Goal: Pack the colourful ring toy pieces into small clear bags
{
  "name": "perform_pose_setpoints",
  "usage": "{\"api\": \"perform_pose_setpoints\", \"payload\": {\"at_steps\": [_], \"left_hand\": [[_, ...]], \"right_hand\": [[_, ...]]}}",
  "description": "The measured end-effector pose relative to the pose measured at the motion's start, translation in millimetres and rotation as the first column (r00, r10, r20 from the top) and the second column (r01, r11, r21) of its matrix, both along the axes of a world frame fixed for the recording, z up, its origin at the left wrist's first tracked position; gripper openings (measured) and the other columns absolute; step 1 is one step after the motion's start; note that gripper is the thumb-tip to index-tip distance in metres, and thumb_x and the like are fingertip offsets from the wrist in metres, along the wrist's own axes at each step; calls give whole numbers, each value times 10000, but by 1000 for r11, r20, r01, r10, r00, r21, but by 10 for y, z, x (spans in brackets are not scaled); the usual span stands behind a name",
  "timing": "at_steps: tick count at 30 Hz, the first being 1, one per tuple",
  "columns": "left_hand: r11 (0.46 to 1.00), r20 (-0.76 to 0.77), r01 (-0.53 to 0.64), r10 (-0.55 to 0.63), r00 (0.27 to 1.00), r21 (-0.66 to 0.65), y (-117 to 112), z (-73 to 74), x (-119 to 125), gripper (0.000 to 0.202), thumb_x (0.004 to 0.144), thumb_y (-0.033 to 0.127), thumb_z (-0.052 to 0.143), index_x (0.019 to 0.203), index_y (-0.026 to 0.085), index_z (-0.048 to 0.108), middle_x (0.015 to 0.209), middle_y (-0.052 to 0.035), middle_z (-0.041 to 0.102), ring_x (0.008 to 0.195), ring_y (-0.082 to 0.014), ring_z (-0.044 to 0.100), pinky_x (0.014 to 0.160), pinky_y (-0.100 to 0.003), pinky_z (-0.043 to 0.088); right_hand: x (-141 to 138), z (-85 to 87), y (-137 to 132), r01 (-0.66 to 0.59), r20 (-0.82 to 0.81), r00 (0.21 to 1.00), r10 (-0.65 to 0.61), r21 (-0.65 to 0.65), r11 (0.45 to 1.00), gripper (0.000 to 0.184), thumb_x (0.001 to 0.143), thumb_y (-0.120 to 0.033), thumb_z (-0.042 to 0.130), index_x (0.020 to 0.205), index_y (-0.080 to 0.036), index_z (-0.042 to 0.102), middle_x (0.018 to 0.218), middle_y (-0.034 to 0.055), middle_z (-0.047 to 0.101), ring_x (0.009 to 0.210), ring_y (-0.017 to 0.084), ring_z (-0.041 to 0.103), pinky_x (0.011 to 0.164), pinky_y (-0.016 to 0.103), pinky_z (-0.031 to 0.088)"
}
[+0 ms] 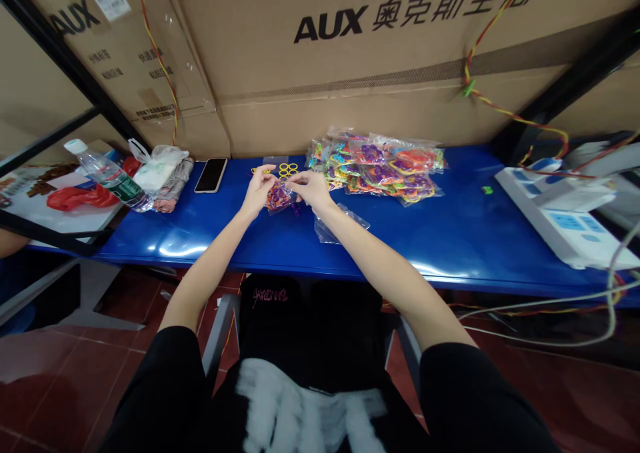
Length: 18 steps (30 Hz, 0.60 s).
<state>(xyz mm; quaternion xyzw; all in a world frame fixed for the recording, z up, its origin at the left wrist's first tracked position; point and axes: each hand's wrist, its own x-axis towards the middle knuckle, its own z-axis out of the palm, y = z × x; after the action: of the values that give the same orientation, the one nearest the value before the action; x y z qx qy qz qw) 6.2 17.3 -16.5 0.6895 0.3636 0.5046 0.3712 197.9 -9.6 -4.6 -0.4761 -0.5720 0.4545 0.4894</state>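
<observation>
From where I stand: right hand pinching small clear plastic bag of orange and purple pieces, which sits between both hands. Left hand at its other side, fingers curved; can't tell if gripping. Just beyond hands: round yellow rings. Right of right hand: heap of clear bags with multicoloured pieces. Left of left hand: black-screened phone, on glossy blue table.
</observation>
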Motion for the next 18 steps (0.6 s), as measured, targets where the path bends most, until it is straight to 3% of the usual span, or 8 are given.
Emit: {"api": "perform_pose_setpoints", "payload": {"at_steps": [4,8,18], "left_hand": [[1000,-26,-4,5,1000,8,10,-11,-5,310,936,340,616,1233,271,561,985,-46,681,1020,-244,677,1000,-465,509],[1000,-16,-21,21,1000,12,17,-11,-11,306,920,297,616,1219,263,563,970,-42,681,1018,-238,676,1008,-458,508],[1000,-19,-28,27,999,-6,13,0,-3,313,888,255,631,1195,258,569,962,-31,660,962,-219,649,969,-439,496]], "right_hand": [[-27,-10,-23,20,1,1000,-20,-3,1000,192,774,-354,826,843,-184,768,731,35,734,447,99,569,370,214,382],[-66,5,-48,52,81,995,-56,50,997,131,771,-297,818,748,-184,756,688,13,721,428,72,543,383,193,376],[-22,73,-51,-33,79,996,34,-11,999,37,762,-202,767,787,-174,764,634,-1,688,423,77,507,360,203,335]]}}
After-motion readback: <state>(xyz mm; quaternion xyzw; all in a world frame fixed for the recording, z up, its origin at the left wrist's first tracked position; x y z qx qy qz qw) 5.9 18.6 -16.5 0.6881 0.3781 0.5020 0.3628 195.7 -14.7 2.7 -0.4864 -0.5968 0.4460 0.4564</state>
